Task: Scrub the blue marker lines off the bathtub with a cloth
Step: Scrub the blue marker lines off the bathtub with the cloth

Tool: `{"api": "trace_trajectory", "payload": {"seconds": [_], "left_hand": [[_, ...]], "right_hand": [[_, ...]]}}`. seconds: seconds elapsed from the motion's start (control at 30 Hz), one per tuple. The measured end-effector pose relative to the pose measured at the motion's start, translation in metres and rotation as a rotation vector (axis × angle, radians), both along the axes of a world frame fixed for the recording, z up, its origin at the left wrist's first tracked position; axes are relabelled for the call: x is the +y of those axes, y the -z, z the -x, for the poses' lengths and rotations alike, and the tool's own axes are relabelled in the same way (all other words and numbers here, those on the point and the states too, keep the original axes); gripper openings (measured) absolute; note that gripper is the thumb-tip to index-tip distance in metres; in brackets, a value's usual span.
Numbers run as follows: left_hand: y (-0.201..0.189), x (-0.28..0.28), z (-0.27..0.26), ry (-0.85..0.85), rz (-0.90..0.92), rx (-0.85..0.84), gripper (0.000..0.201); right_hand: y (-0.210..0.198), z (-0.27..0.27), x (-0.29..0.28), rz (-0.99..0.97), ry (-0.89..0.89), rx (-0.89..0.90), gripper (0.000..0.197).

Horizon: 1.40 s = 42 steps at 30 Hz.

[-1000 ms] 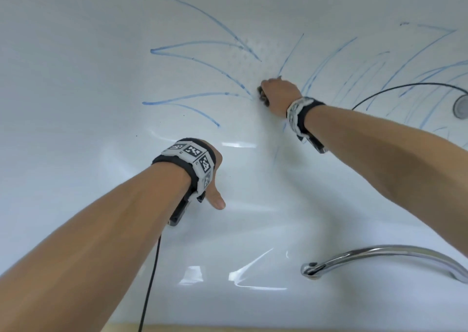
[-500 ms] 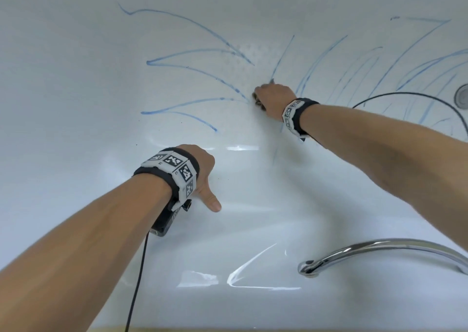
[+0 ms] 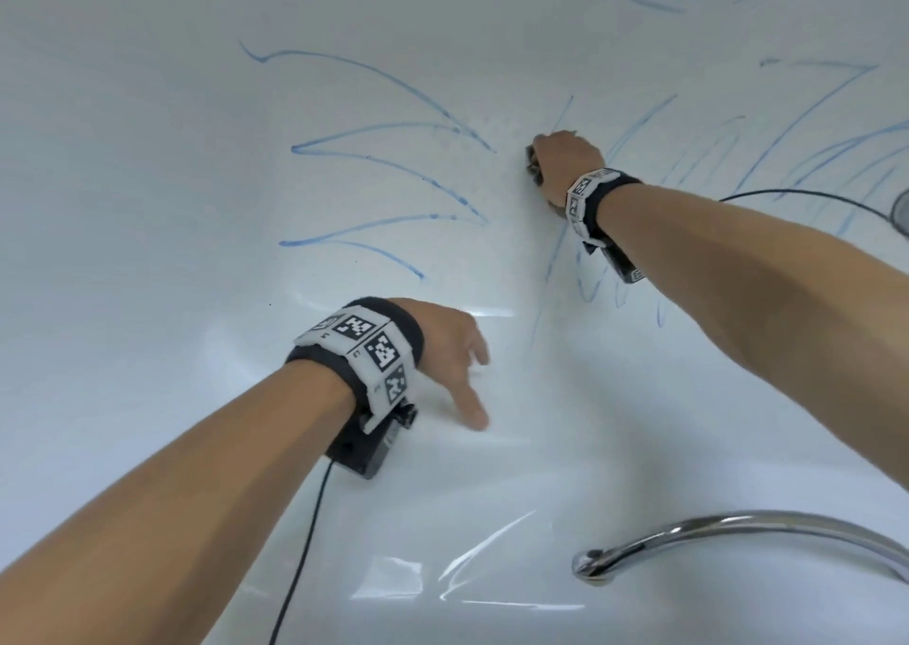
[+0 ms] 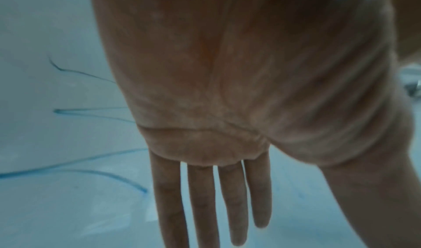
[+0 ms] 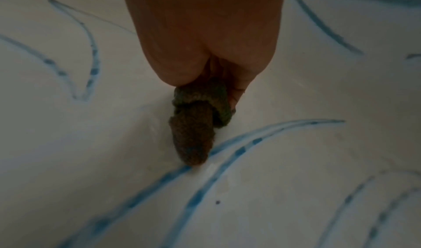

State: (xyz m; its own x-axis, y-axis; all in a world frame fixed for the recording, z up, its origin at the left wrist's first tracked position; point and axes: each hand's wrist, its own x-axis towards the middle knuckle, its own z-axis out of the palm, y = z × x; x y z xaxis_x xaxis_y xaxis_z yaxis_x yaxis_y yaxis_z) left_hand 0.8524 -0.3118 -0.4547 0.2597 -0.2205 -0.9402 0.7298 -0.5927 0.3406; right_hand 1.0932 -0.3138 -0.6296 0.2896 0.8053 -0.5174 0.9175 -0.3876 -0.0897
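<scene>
Below you, the white bathtub (image 3: 147, 201) fills nearly the whole view, and the blue marker lines (image 3: 374, 187) fan across its far wall and run on to the right. Your left hand (image 3: 442, 344) rests flat on the tub's slope, its fingers (image 4: 202, 197) straight and a little spread, holding nothing. Your right hand (image 3: 565, 157) is further away, against the wall, and its fingers are curled tight around the dark cloth (image 5: 196, 125). The tip of the cloth touches one blue line. A chrome faucet (image 3: 713, 536) curves at lower right.
</scene>
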Motion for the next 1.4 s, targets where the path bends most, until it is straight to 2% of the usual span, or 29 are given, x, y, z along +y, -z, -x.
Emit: {"api": "trace_trajectory", "payload": {"seconds": [0.07,0.17,0.27,0.3,0.33,0.43,0.5,0.6,0.67,0.73,0.83,0.9,1.0,1.1,1.17,1.2,1.23,1.33,1.4], "left_hand": [[-0.005,-0.012,-0.024,-0.06,0.058,-0.061,0.091],[-0.007,-0.028,-0.051,0.025,0.112,-0.055,0.091],[0.005,-0.039,-0.058,0.105,0.184,-0.003,0.053],[0.008,-0.04,-0.059,0.112,0.193,-0.003,0.052],[0.01,-0.04,-0.058,0.109,0.19,-0.006,0.052],[0.015,-0.04,-0.057,0.108,0.194,-0.013,0.07],[0.017,-0.04,-0.06,0.114,0.216,-0.006,0.069],[0.027,-0.043,-0.061,0.126,0.198,0.004,0.056],[0.032,-0.045,-0.062,0.141,0.191,0.004,0.061],[0.035,-0.047,-0.065,0.14,0.194,-0.008,0.066],[0.035,-0.045,-0.067,0.156,0.204,-0.001,0.062],[0.031,-0.047,-0.066,0.16,0.199,0.024,0.062],[0.023,-0.043,-0.063,0.12,0.189,0.04,0.05],[0.011,-0.036,-0.044,0.049,0.164,0.025,0.092],[0.004,-0.032,-0.026,0.034,0.155,0.01,0.102],[0.001,-0.028,-0.015,0.04,0.144,0.014,0.104],[0.0,-0.022,-0.004,0.053,0.131,0.023,0.105],[-0.002,-0.001,0.026,0.107,0.083,0.095,0.109],[-0.002,0.01,0.04,0.114,0.062,0.136,0.109]], "right_hand": [[0.001,0.004,-0.005,0.012,0.016,-0.005,0.021],[0.011,0.023,-0.026,0.044,-0.178,0.082,0.021],[0.007,0.032,-0.044,0.108,-0.418,0.252,0.025],[0.007,0.027,-0.045,0.092,-0.428,0.259,0.026],[0.009,0.018,-0.039,0.057,-0.378,0.249,0.027],[0.006,-0.015,-0.004,-0.056,-0.083,0.162,0.022],[-0.002,-0.039,0.017,-0.081,0.035,0.126,0.019],[-0.01,-0.07,0.031,-0.189,0.231,0.077,0.033],[-0.006,-0.086,0.032,-0.227,0.309,-0.007,0.04],[0.005,-0.094,0.03,-0.233,0.344,-0.042,0.036],[0.014,-0.082,0.029,-0.301,0.336,0.059,0.028],[0.011,-0.059,0.026,-0.254,0.261,0.179,0.024],[0.01,-0.011,0.006,-0.143,-0.009,0.305,0.025],[0.015,0.039,-0.04,-0.016,-0.386,0.39,0.029],[0.017,0.054,-0.064,0.026,-0.641,0.36,0.029],[0.017,0.052,-0.062,0.007,-0.653,0.33,0.029],[0.017,0.045,-0.052,-0.023,-0.596,0.28,0.03],[0.012,0.011,-0.01,-0.106,-0.255,0.123,0.03],[0.008,0.0,0.006,-0.136,-0.088,0.086,0.026]]}}
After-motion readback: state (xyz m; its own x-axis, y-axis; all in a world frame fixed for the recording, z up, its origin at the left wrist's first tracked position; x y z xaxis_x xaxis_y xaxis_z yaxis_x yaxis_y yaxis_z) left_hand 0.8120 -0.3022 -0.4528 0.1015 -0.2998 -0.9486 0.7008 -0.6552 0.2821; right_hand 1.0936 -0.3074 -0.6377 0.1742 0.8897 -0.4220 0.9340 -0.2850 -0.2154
